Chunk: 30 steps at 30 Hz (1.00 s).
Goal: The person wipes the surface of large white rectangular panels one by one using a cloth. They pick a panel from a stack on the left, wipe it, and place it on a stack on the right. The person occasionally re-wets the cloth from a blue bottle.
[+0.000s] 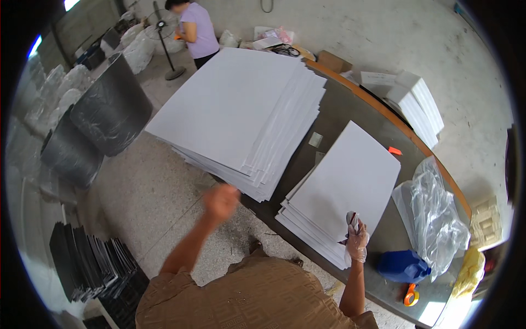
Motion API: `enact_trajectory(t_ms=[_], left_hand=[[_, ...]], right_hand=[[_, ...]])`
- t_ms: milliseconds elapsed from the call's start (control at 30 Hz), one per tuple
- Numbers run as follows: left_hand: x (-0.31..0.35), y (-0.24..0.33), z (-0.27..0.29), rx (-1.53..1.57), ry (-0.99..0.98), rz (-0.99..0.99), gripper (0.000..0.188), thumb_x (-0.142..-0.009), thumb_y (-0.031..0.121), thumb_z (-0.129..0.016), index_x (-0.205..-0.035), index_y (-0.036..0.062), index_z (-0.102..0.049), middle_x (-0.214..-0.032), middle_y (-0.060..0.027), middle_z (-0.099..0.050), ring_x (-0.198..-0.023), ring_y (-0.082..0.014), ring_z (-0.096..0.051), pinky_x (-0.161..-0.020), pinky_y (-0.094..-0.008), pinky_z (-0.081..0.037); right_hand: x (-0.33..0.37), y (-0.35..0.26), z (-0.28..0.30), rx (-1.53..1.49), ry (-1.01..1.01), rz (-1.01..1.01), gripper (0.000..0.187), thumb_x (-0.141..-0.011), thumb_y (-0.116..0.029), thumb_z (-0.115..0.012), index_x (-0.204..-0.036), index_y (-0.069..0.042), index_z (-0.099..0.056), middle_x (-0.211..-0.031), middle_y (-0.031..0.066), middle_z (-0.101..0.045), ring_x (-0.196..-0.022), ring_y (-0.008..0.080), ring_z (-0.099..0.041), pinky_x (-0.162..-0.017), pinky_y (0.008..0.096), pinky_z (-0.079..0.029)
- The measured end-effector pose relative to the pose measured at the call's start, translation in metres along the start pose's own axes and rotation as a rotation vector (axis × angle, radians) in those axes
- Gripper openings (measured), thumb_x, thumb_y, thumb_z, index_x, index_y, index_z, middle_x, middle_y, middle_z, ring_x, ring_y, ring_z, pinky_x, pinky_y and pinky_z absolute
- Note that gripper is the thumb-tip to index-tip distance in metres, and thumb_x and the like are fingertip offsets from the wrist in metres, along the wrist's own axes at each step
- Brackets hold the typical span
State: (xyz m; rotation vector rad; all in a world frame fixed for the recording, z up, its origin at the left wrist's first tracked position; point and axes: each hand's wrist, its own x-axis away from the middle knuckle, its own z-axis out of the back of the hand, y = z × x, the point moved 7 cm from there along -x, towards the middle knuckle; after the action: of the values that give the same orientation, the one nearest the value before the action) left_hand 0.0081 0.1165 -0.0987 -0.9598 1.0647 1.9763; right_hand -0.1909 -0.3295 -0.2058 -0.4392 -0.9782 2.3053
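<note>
My right hand (358,241), in a thin clear plastic glove, is closed around a small silvery and dark object (352,220) whose kind I cannot make out. It is over the near right edge of the smaller stack of white sheets (348,175). My bare left hand (221,201) is beside the near corner of the taller stack of white sheets (230,104). Motion blurs its fingers, and whether it touches the sheets is unclear. Both stacks lie on a dark table (334,115), the taller one fanned unevenly along its right side.
On the table's right are clear plastic wrap (435,205), a blue jug (404,265), an orange tape roll (411,295) and an orange object (394,151). Large dark rolls (112,104) and dark sheets (90,263) stand left. Another person (204,27) stands beyond, near a fan (167,49).
</note>
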Motion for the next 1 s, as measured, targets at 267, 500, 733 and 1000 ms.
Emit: enact_trajectory(t_ms=[267, 500, 733, 1000], left_hand=[[0.116, 0.098, -0.202, 0.175, -0.626, -0.24, 0.046, -0.078, 0.003, -0.064, -0.123, -0.0055, -0.058, -0.127, -0.0256, -0.05, -0.127, -0.0404, -0.045, -0.109, -0.0471, -0.038], [0.142, 0.068, -0.232, 0.126, -0.891, -0.185, 0.057, -0.084, 0.016, -0.063, -0.135, -0.0028, -0.047, -0.143, -0.0243, -0.037, -0.14, -0.0399, -0.031, -0.118, -0.0535, -0.024], [0.15, 0.06, -0.227, 0.125, -0.804, -0.161, 0.055, -0.086, 0.035, -0.064, -0.125, -0.0024, -0.052, -0.134, -0.0226, -0.043, -0.131, -0.042, -0.038, -0.112, -0.0528, -0.034], [0.174, 0.036, -0.241, 0.197, -0.71, -0.292, 0.046, -0.081, 0.041, -0.066, -0.111, 0.0062, -0.06, -0.126, -0.0201, -0.048, -0.121, -0.0395, -0.046, -0.102, -0.0547, -0.042]], right_hand=[[-0.064, -0.027, -0.032, -0.187, -0.011, 0.145, 0.048, -0.088, 0.001, -0.062, -0.135, -0.003, -0.053, -0.116, 0.0142, -0.053, -0.087, 0.0211, -0.061, -0.07, 0.0332, -0.053], [-0.093, -0.085, -0.068, -0.429, 0.107, 0.111, 0.038, -0.094, -0.005, -0.061, -0.131, -0.003, -0.054, -0.102, 0.0065, -0.057, -0.077, 0.0129, -0.059, -0.069, 0.0269, -0.05], [-0.067, -0.117, -0.156, 0.125, 0.045, 0.57, 0.058, -0.067, -0.007, -0.076, -0.123, -0.013, -0.062, -0.111, 0.0179, -0.059, -0.104, 0.0371, -0.055, -0.088, 0.047, -0.047], [-0.046, -0.105, -0.205, 0.324, -0.193, 0.59, 0.053, -0.064, -0.024, -0.078, -0.112, -0.006, -0.061, -0.115, 0.0189, -0.054, -0.106, 0.0379, -0.051, -0.086, 0.051, -0.041]])
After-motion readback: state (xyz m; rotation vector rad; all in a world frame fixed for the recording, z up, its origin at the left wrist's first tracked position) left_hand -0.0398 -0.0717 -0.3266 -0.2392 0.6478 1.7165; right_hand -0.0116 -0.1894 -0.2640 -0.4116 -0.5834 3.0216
